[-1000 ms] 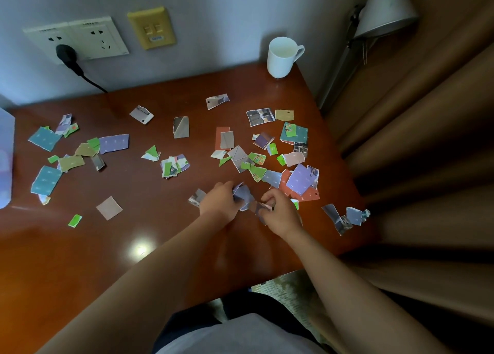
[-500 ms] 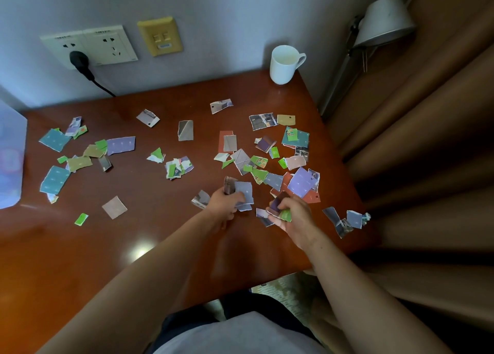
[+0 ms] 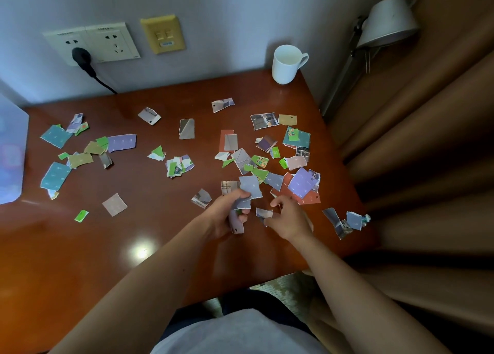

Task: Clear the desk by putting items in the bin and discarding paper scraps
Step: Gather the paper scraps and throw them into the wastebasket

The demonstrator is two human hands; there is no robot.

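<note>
Torn coloured paper scraps lie all over the brown desk (image 3: pixel 112 249). My left hand (image 3: pixel 226 214) is shut on a bunch of scraps (image 3: pixel 248 189), grey-blue and pinkish pieces sticking out above and below the fist. My right hand (image 3: pixel 290 217) is just to its right, fingers curled, pinching a small scrap (image 3: pixel 263 213) that lies on the desk between the hands. A dense pile of scraps (image 3: pixel 302 182) sits right behind my right hand. Another cluster of scraps (image 3: pixel 80 150) spreads over the left side.
A white mug (image 3: pixel 286 64) stands at the desk's back right corner. A translucent plastic bin (image 3: pixel 10 150) shows at the left edge. A desk lamp (image 3: pixel 385 24) leans over brown curtains on the right. A black plug and cable (image 3: pixel 85 62) hang from the wall socket.
My left hand has gathered more scraps and lifted slightly. My right hand passed its scraps over and now reaches to a small piece on the desk. The camera shifted a little.
</note>
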